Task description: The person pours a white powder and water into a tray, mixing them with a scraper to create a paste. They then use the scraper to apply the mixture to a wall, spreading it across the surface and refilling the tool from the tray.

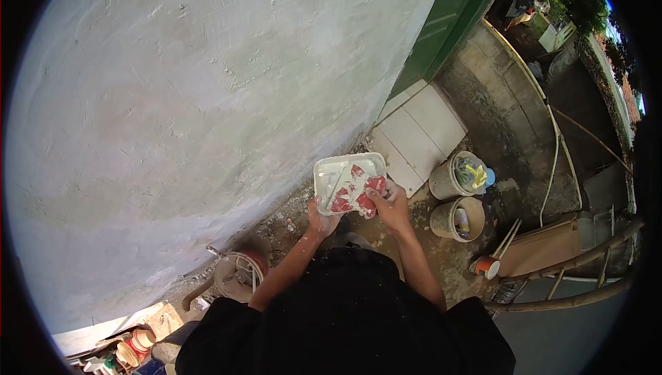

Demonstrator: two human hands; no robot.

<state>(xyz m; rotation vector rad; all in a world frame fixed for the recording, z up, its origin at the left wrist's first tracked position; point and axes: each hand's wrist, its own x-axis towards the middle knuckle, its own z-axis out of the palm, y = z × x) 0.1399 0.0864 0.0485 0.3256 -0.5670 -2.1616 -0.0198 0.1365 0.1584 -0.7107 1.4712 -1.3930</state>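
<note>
In front of my body I hold a shallow white tray (322, 176) with rounded corners, its inside smeared with white paste. My left hand (323, 219) is closed on the tray's near left edge. At its right side my right hand (391, 204) grips a red flat piece (374, 185) streaked with white paste, thumb on top. More red shows through the paste inside the tray; I cannot make out whether it is one piece or several. White residue marks my fingers. The roughly plastered wall (172, 99) rises to the left of the tray.
Two pale buckets, one (447, 180) holding yellow and green stuff and another (441, 222), stand to the right. Beyond are an orange-red can (486, 267) and a wooden ladder (572, 302). A bucket (234, 275) stands at lower left. White tiles (417, 130) lie before a green door (441, 30).
</note>
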